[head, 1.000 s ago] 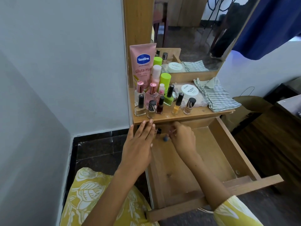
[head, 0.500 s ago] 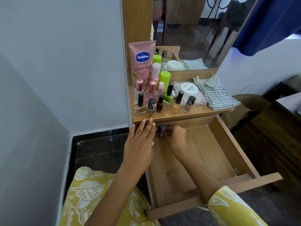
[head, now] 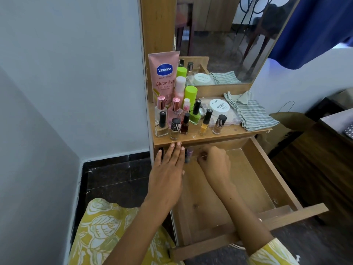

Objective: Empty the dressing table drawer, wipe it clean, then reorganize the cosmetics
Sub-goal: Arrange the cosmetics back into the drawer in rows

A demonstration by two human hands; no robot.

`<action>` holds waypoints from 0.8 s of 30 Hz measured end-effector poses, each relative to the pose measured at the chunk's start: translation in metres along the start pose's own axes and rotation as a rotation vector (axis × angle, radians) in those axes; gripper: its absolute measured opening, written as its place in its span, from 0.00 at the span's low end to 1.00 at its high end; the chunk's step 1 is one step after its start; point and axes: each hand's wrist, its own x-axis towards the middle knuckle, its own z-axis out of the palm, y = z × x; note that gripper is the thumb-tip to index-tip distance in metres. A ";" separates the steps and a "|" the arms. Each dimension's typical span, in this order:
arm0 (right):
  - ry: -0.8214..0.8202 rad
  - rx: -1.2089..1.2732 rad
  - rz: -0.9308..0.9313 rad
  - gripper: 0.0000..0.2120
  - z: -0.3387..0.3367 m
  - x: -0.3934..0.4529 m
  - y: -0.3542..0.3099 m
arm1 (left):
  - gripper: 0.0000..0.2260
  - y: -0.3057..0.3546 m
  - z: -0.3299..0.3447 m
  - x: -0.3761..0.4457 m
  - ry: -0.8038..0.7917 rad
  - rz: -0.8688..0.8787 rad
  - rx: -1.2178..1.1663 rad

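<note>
Pinching something small I can't identify, right hand (head: 214, 161) sits at drawer (head: 254, 180) back corner; left hand (head: 168, 169) flat, fingers straight. I see small bottle (head: 189, 153) upright at right hand's 9 o'clock, between both hands, right nearer.

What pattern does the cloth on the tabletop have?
Grey-green and white stripes on the cloth, head view.

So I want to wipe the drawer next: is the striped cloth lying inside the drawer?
No, the striped cloth lies on the tabletop beside the white jar, above the open drawer.
</note>
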 end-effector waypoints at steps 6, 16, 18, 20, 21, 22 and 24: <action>0.324 0.215 -0.376 0.08 -0.027 -0.007 -0.022 | 0.28 0.006 0.004 0.011 -0.085 0.029 0.074; 0.416 0.073 -0.406 0.23 -0.039 0.026 -0.050 | 0.27 0.010 0.004 0.015 -0.131 -0.004 0.103; 0.340 -0.016 -0.359 0.29 -0.040 0.034 -0.052 | 0.27 0.009 0.004 0.015 -0.137 -0.004 0.102; 0.294 -0.072 -0.364 0.33 -0.040 0.041 -0.054 | 0.27 0.008 0.003 0.015 -0.144 -0.003 0.108; 0.282 -0.085 -0.377 0.35 -0.041 0.043 -0.055 | 0.27 0.008 0.003 0.015 -0.148 -0.002 0.112; 0.279 -0.089 -0.396 0.36 -0.041 0.045 -0.056 | 0.27 0.008 0.004 0.016 -0.151 -0.002 0.114; 0.289 -0.084 -0.426 0.34 -0.042 0.046 -0.056 | 0.27 0.008 0.004 0.016 -0.152 -0.006 0.110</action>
